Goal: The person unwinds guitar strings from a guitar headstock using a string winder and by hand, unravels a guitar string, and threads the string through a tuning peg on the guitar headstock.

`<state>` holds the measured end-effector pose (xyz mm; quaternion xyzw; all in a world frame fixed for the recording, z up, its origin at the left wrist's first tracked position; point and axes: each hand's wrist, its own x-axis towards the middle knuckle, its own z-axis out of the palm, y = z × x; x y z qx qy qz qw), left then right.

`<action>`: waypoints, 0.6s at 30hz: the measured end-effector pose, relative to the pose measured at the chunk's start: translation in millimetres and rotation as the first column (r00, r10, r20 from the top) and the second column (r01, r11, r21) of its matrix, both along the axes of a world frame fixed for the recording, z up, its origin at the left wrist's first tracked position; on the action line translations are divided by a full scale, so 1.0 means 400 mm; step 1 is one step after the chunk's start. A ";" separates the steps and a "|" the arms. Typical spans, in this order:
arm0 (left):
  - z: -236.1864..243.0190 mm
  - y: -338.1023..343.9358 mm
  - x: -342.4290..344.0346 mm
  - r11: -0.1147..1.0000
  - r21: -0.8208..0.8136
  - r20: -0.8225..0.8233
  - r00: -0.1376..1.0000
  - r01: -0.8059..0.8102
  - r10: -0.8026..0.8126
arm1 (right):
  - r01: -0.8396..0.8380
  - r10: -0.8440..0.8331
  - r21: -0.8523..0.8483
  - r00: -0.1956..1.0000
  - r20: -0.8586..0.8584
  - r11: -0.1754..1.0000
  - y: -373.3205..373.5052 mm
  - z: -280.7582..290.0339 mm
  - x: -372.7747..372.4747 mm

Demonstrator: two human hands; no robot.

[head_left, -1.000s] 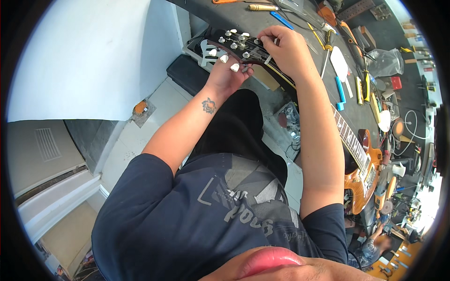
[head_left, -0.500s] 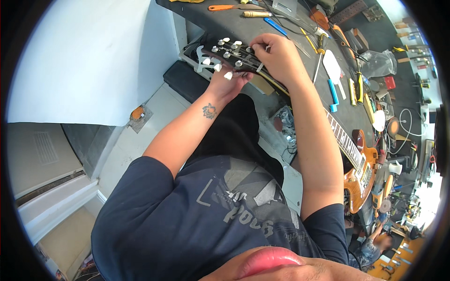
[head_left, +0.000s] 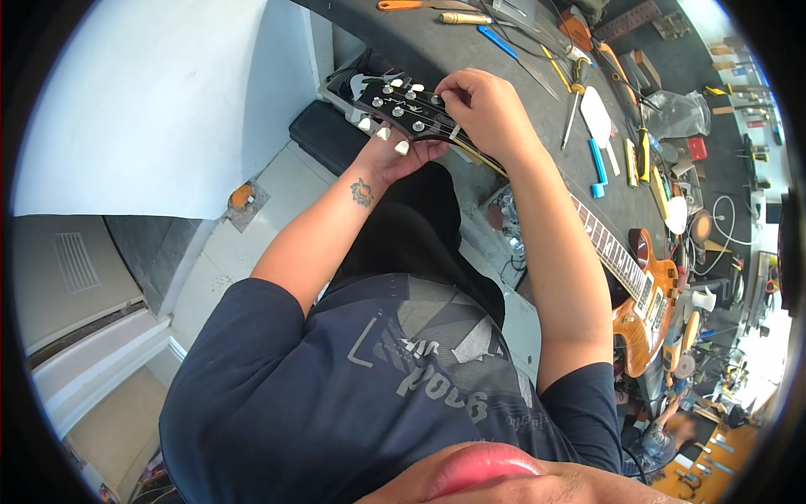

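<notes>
An electric guitar lies across in front of me, its black headstock at upper centre and its amber body at the right. White tuning buttons stick out from both sides of the headstock. From below, my left hand is closed around the headstock end of the neck, its fingers partly hidden behind. My right hand is above the strings near the nut, thumb and forefinger pinched at the far-side tuning peg closest to the nut. That peg's button is covered by the fingers. My right forearm crosses over the neck.
On the dark workbench lie a blue-handled tool, a yellow-and-black screwdriver, a white paddle-shaped piece and a clear plastic bag. A black padded block sits left of the headstock. Another person is at lower right.
The headstock has shifted slightly left, and its face shows more fully. Both hands have moved a little left with it; the right thumb and forefinger remain at the far-side peg.
</notes>
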<state>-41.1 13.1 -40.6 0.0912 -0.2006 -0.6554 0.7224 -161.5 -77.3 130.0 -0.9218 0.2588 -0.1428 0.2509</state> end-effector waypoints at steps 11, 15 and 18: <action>0.017 -0.022 -0.023 0.979 -0.059 -0.086 0.978 -0.196 0.191 | -0.034 0.035 -0.060 0.999 0.020 0.998 0.016 0.044 -0.002; 0.036 -0.001 -0.021 0.994 -0.089 -0.132 0.990 -0.066 0.054 | -0.020 0.022 -0.038 0.999 0.034 0.999 0.013 0.054 -0.009; 0.041 0.004 -0.008 0.999 -0.034 -0.135 0.990 -0.034 0.030 | -0.032 0.036 -0.060 0.998 0.060 0.998 0.006 0.051 -0.014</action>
